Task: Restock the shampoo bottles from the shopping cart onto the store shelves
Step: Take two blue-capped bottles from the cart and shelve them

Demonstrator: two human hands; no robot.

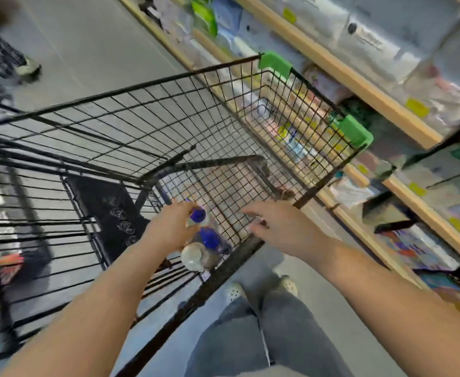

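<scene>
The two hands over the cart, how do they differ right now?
The left hand reaches down inside the cart and touches a blue-capped bottle; the right hand is empty. The left hand's fingers curl on that bottle; the right hand's fingers are spread open over the cart's edge. Both are bare.

We see a shopping cart (169, 110) of dark, matt wire metal, rough with rust along its near rim, and smooth green plastic corner guards (275, 63) at its far rim. Inside it, the bottles (210, 238) look glossy plastic. Beside the cart, shelves (364, 85) have pale wood-look edges.
</scene>
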